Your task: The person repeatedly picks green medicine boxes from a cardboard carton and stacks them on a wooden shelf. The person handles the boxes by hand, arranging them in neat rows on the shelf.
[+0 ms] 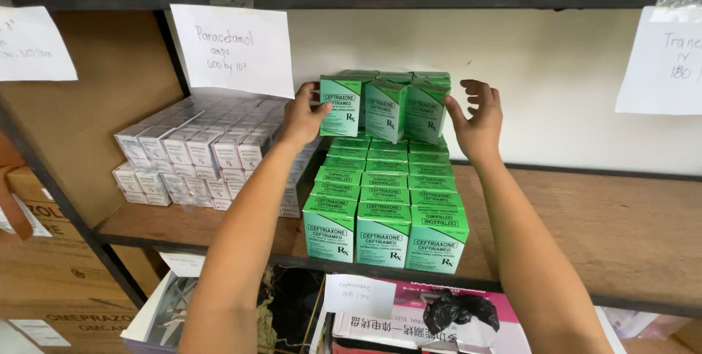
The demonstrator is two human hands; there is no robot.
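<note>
Hands flank upper green boxes [385, 105]: left hand [301, 116] grips them, right hand [479, 116] open.

We see green boxes [384, 178] of smooth, faintly glossy cardboard on a shelf [599, 230] of matt, grainy wood. The white boxes [197, 149] look like matt card, beneath a plain paper label [234, 47].

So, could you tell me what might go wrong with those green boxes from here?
The top row of green boxes sits above the green stack, pinched only from the sides by the left hand and right hand; the middle ones could slip out. A nudge might also topple the stack's front row near the shelf edge.
</note>
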